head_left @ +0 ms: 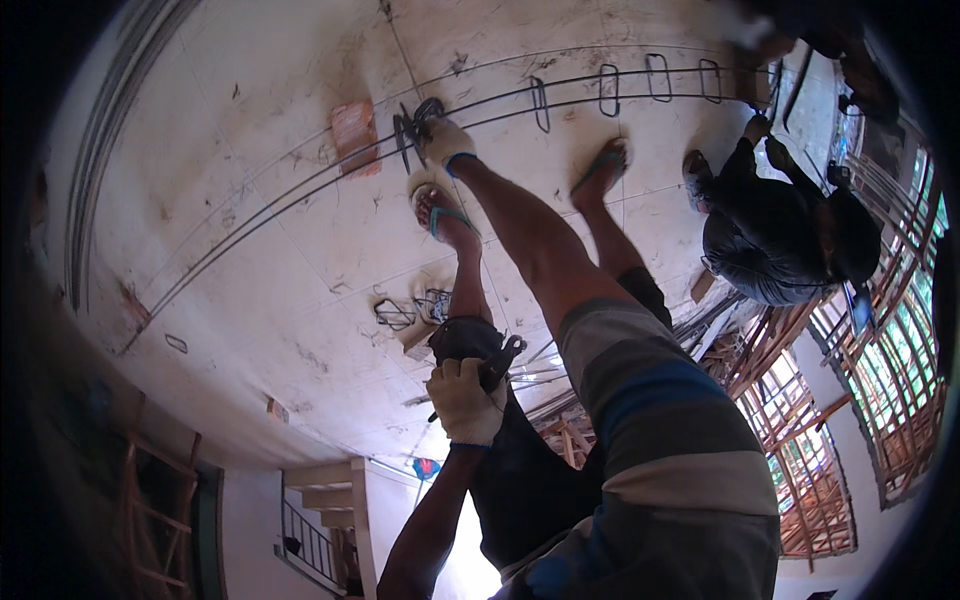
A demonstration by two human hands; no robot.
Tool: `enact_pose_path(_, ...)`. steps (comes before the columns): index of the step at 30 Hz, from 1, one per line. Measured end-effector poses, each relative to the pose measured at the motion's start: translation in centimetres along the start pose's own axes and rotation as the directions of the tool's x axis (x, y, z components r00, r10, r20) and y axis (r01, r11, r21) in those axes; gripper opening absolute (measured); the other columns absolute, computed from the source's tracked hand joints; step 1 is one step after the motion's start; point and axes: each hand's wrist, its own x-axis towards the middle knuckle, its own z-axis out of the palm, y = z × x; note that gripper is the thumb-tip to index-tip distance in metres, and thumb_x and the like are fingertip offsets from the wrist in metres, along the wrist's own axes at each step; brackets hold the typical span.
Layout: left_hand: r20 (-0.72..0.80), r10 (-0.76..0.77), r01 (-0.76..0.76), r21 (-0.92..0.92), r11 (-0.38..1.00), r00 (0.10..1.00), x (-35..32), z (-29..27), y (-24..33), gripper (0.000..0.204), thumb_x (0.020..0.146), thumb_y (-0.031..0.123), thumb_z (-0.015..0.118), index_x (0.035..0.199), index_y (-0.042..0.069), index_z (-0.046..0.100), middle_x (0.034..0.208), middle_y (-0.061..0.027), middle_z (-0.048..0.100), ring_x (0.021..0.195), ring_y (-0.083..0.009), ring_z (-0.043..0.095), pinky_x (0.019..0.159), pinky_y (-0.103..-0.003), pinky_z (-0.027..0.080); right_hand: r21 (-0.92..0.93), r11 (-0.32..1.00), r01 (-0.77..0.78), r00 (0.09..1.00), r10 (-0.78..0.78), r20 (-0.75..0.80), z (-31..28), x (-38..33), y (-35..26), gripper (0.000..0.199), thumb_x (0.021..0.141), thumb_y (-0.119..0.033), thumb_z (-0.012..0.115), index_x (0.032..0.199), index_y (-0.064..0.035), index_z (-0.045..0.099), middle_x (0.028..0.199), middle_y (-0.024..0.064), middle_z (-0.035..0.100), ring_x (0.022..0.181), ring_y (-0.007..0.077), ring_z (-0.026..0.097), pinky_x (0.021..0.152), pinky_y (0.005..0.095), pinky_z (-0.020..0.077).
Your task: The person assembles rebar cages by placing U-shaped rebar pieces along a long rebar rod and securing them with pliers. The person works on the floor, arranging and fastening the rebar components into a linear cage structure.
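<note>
My left hand [467, 402], in a cream work glove, is closed around a dark pair of pincers [502, 362], held up off the floor. My right arm reaches forward, and my gloved right hand [446, 143] is closed at a bunch of dark wire stirrups [403, 138] around two long steel rebars [310, 183]. The glove hides its fingertips. Farther right, several rectangular stirrups [609, 90] stand spaced along the same bars. My feet, in flip-flops [440, 215], are on the near side of the bars.
A reddish block [354, 138] lies under the bars. Loose stirrups [395, 314] sit near my left leg. A co-worker in dark clothes [775, 225] crouches at the bars' right end; another person [800, 25] is beyond. Long rods [90, 180] curve along the far left.
</note>
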Motion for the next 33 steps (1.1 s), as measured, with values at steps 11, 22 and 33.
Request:
enact_pose_path(11, 0.141, -0.016, 0.001, 0.105, 0.994, 0.99, 1.5, -1.9, 1.0, 0.033, 0.072, 0.028, 0.083, 0.096, 0.011, 0.068, 0.1, -0.0173, 0.063, 0.097, -0.039, 0.059, 0.084, -0.05, 0.046, 0.091, 0.984, -0.155, 0.987, 0.152, 0.045, -3.0, -0.2, -0.4, 0.047, 0.087, -0.032, 0.064, 0.129, -0.0126, 0.068, 0.127, 0.0193, 0.069, 0.12, 0.0376, 0.066, 0.102, 0.0486, 0.0524)
enact_pose_path(22, 0.045, -0.107, 0.099, 0.162, 0.982, 0.993, 2.6, -6.8, 0.6, 0.031, 0.081, 0.031, 0.076, 0.098, 0.007, 0.067, 0.095, -0.0199, 0.062, 0.094, -0.0412, 0.059, 0.08, -0.052, 0.047, 0.161, 0.979, -0.124, 0.978, 0.093, 0.189, -7.1, -9.7, 4.5, 0.053, 0.087, -0.029, 0.065, 0.134, -0.0046, 0.062, 0.12, 0.0227, 0.072, 0.116, 0.0396, 0.068, 0.102, 0.0455, 0.0518)
enact_pose_path(33, 0.169, -0.688, 0.402, -0.895, 0.192, 0.705, 21.2, -9.7, -16.2, 0.029, 0.105, 0.036, 0.055, 0.095, 0.009, 0.058, 0.077, -0.0056, 0.059, 0.063, -0.0179, 0.059, 0.057, -0.033, 0.048, 0.263, 0.945, -0.196, 0.969, 0.146, 0.199, 2.2, -9.4, -2.4, 0.058, 0.087, -0.037, 0.068, 0.135, -0.0049, 0.062, 0.124, 0.021, 0.071, 0.114, 0.0383, 0.068, 0.099, 0.0442, 0.0527)
